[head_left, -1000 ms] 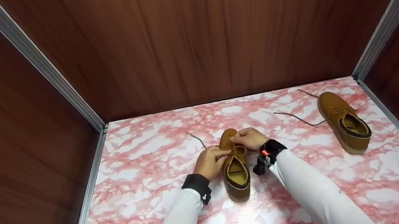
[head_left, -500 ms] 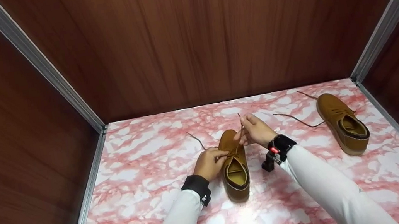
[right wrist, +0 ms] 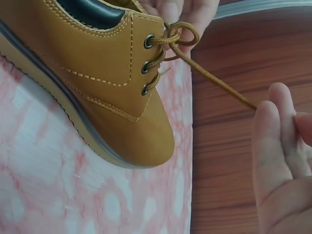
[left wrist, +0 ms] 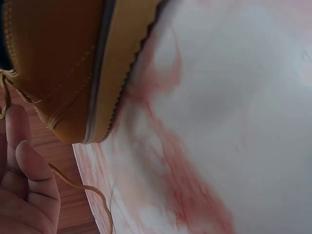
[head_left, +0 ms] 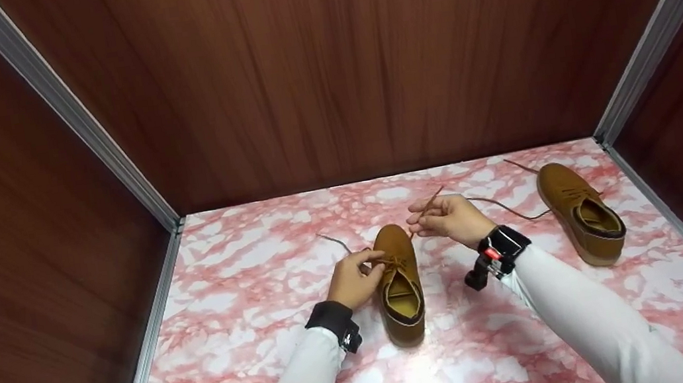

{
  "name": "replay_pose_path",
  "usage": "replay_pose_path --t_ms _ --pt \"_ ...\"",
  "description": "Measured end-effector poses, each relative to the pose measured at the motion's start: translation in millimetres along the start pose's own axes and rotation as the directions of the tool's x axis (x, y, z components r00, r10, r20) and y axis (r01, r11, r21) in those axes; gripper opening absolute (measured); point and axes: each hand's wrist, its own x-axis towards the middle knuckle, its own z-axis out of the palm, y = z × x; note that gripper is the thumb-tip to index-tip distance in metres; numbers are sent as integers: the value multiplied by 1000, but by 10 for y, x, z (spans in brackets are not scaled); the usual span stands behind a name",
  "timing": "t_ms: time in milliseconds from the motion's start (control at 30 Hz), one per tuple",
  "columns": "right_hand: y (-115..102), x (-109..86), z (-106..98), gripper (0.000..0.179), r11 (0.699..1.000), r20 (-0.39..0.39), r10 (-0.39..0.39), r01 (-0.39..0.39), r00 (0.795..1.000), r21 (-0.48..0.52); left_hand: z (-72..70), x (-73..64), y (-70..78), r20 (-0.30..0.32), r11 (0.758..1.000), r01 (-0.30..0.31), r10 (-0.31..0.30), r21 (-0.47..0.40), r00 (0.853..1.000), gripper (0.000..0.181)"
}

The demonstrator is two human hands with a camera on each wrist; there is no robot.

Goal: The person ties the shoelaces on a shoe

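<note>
A tan lace-up shoe (head_left: 393,238) stands on the marbled surface, toe pointing away from me. My left hand (head_left: 354,280) is at its laces from the left, thumb and forefinger pinching the shoelace by the knot. In the right wrist view a small loop (right wrist: 194,33) sticks out at the top eyelets, beside the left fingers (right wrist: 170,10). My right hand (head_left: 458,220), off the toe's right side, grips the lace's other stretch (right wrist: 222,85), which runs straight from the knot; its tip pokes up past the fingers. Another lace end (left wrist: 80,186) trails beyond the left hand.
The matching tan shoe (head_left: 561,184) stands at the right, its loose laces (head_left: 503,202) spread leftward over the pink and white surface (head_left: 248,285). Brown wood panels (head_left: 325,73) with metal edge strips (head_left: 71,122) enclose the back and sides.
My right hand has moved from above the shoe's toe out to the right, drawing the lace with it. The large loop at the knot has shrunk. My left hand stays at the laces.
</note>
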Motion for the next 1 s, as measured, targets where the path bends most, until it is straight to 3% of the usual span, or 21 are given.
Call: replay_pose_path --t_ms 200,367,533,733,900,1000 --pt "4 -56 -24 32 999 -47 0 2 999 38 -20 -13 32 -36 989 13 -18 -145 999 30" --pt "-16 -112 -1 18 999 -76 -3 6 997 47 -28 -9 79 -72 981 0 -14 -195 997 30" --pt "-25 -141 22 16 997 -76 -9 15 997 70 -13 16 131 -117 964 -5 -27 -266 993 25" --pt "-12 -191 10 15 998 -83 -45 49 996 37 37 39 153 -140 919 13 -74 -395 987 13" --pt "-3 -247 -16 28 992 -78 -97 90 992 -93 35 54 164 -139 850 20 -110 -527 984 23" --pt "7 -265 -25 32 992 -97 -112 105 989 -71 5 52 173 -144 829 35 -138 -559 980 29"
